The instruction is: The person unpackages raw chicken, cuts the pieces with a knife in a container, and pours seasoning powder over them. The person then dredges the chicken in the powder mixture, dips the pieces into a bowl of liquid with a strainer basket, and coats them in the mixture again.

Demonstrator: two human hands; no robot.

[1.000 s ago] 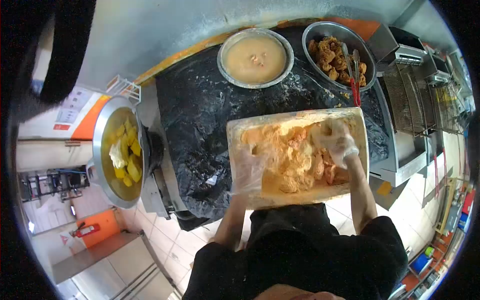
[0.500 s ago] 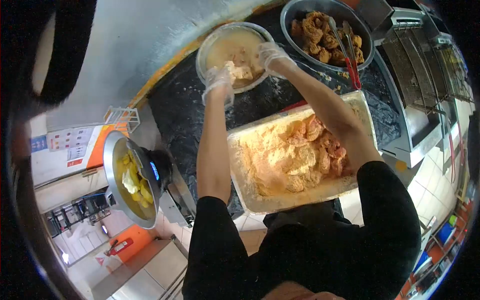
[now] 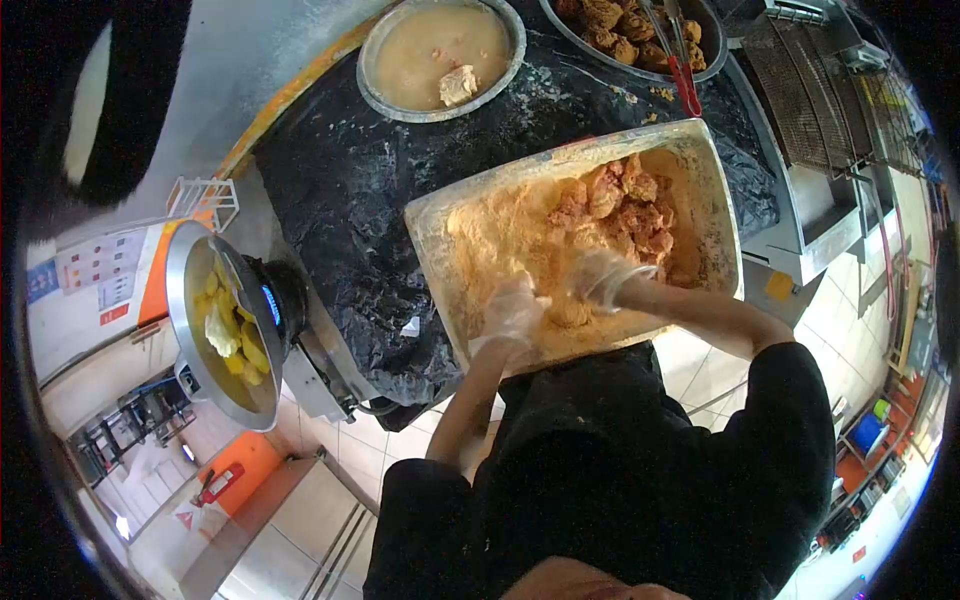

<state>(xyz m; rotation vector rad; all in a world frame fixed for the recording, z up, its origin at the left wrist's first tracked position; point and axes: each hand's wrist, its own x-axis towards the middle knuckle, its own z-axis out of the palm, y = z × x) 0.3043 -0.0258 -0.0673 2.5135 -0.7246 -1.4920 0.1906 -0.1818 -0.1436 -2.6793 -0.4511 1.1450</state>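
Observation:
Both my hands wear clear plastic gloves and are inside a large rectangular tray (image 3: pixel 708 200) of pale flour. My left hand (image 3: pixel 513 310) is down in the flour near the tray's front left, fingers curled; what they hold, if anything, is hidden. My right hand (image 3: pixel 600 278), smeared by motion, is over the flour at the middle, beside the raw chicken pieces (image 3: pixel 630 205) heaped toward the back right. Beyond the tray stands a round metal bowl (image 3: pixel 430 115) of cloudy liquid, with one flour-coated piece (image 3: pixel 458 86) poking out of it.
A bowl of fried chicken (image 3: pixel 630 30) with red-handled tongs (image 3: pixel 684 85) stands at the back right. Wire fryer baskets (image 3: pixel 810 90) are further right. To the left, a metal pan holds yellow pieces (image 3: pixel 235 330). Black plastic sheeting (image 3: pixel 350 200) covers the table.
Both hands have come back from the liquid bowl into the flour tray. The floury lump that was by my left hand now sits in the liquid. The view has shifted.

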